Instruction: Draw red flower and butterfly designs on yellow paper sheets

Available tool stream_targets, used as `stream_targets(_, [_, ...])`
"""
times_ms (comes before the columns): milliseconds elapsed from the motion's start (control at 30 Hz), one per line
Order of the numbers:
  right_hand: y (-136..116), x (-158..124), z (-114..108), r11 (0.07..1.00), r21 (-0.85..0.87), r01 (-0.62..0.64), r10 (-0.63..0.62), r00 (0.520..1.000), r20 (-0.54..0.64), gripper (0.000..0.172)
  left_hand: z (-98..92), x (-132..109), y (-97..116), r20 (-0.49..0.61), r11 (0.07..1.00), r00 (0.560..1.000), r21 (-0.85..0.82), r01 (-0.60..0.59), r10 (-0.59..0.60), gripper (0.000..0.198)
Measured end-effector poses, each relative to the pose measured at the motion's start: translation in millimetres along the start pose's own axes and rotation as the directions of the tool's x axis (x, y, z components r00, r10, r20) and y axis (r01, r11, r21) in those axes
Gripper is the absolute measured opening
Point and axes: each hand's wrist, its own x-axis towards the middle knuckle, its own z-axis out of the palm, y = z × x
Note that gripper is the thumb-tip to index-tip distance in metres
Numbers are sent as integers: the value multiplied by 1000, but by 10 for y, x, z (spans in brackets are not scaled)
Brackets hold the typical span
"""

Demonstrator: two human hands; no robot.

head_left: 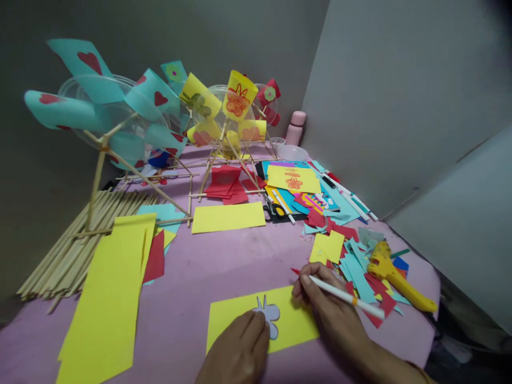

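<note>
Near the front of the table lies a yellow paper rectangle. On it rests a pale lilac butterfly cutout, its left side partly hidden under fingers. My left hand has its fingers bunched together and holds the cutout down against the paper. A white felt-tip pen with a red tip is gripped in my right hand. That hand is over the right part of the yellow paper, and the pen's tip points left, apart from the cutout.
Yellow strips and wooden sticks lie left. Pinwheels on stick frames stand behind. Scissors lie near a yellow sheet. To the right are paper scraps, a yellow glue gun and several markers.
</note>
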Motion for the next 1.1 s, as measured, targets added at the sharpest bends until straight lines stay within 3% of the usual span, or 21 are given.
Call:
stream_targets(100, [-54,-16,64,999,40,-32,26,992,127,20,42,-2,-9,-53,999,999,38,-5,7,47])
stream_targets(200, [4,-30,128,996,-87,-16,34,977,209,15,100,-12,-24,-100,997,995,72,12,-5,47])
stream_targets(300, [142,-9,138,927,-320,197,-98,948,302,9,156,-32,-30,-135,996,990,83,42,-31,44])
stream_targets(400, [272,28,106,762,-431,483,-311,857,412,14,197,-49,-36,-158,996,987,72,51,-39,44])
stream_targets(467, [319,46,89,691,-468,551,-374,827,420,16,226,-62,-46,-170,996,984,61,62,-50,43])
stream_targets(600, [328,54,101,683,-486,544,-400,837,374,16,298,-138,-81,-189,995,979,43,91,-81,39])
stream_targets(800, [321,51,114,693,-479,539,-422,842,336,14,324,-248,-102,-109,995,989,4,100,-99,28])
stream_targets(967, [349,53,96,708,-415,572,-417,812,409,15,310,-206,-88,-98,997,993,36,75,-71,28])
stream_targets(1033, [330,43,95,738,-436,516,-378,850,366,14,310,-208,-90,-96,996,993,47,77,-72,25])
stream_targets(1100, [286,24,94,818,-433,379,-288,921,262,14,308,-222,-96,-112,995,991,64,80,-72,25])
